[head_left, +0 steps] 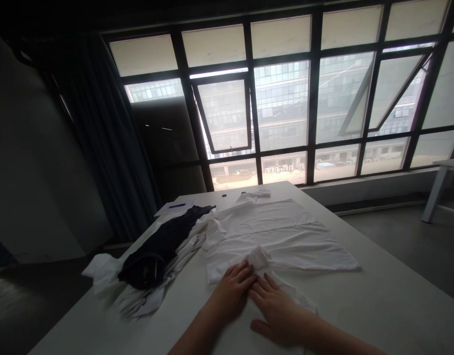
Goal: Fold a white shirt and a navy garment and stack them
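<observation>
- My left hand [232,291] lies at 12 o'clock from my chest, its fingers [245,275] open and flat, gripping nothing, their tips against a small doubled fold of cloth [258,258].
- My right hand [277,310] sits just beside it at about 1 o'clock, fingers relaxed and slightly spread, pressing lightly on the white shirt [275,241] and not clenched.
- The white shirt lies under and beyond my hands at 12 o'clock, spread out flat on the white table [382,305], with a long crease across it and its near part turned over.
- At 10 o'clock a dark navy garment [156,249] lies lengthwise on a loose heap of white clothes [138,301], all of it rumpled.
- At 11 o'clock, near the table's far end, a sheet of paper [175,209] carries a blue pen [177,205].
- Farther off at 2 o'clock stands a white side table [443,185], and a tall gridded window [282,106] fills the distance.
</observation>
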`<state>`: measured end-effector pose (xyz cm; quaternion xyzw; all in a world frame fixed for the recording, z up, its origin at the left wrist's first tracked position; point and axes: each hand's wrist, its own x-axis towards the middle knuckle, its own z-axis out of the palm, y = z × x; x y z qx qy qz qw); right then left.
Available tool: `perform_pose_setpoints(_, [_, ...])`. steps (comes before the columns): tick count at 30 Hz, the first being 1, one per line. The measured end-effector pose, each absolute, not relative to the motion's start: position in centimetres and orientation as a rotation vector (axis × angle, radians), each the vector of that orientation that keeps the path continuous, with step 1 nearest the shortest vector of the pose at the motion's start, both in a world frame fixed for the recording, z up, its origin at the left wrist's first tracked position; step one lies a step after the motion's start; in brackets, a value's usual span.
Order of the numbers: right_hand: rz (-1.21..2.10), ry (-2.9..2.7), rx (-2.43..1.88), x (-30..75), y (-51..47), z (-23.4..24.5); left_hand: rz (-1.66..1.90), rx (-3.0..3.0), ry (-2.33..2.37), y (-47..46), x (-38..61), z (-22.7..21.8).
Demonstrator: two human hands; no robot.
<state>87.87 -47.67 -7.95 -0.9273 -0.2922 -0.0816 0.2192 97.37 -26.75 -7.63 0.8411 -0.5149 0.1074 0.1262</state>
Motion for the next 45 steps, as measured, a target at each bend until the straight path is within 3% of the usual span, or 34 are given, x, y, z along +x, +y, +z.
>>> perform_pose_setpoints(7, [-0.021,-0.932,-2.527,87.4,-49.7,-8.0,0.047,2.553,-1.413,-24.6,98.6,-8.1])
perform_pose_setpoints(14, [0.072,-0.905,-2.527,86.5,-51.1,-7.3,0.095,2.632,-1.262,-24.1,99.4,-8.1])
perform_pose_setpoints(23, [-0.314,-0.586,-2.788,86.6,-52.6,-9.4,0.413,2.562,-1.335,-25.3,99.5,-8.1])
perform_pose_setpoints(31, [-1.1,-0.589,-2.594,86.8,-56.2,-6.9,0.644,2.437,-1.423,-25.3,97.8,-6.2])
perform_pose_setpoints(37, [-1.105,-0.463,-2.776,87.9,-59.3,-6.5,0.377,2.61,-1.359,-24.1,99.2,-6.1])
perform_pose_setpoints(45, [-1.185,-0.044,-2.814,89.7,-68.5,-7.3,0.245,2.46,-0.876,-20.8,101.8,-7.5])
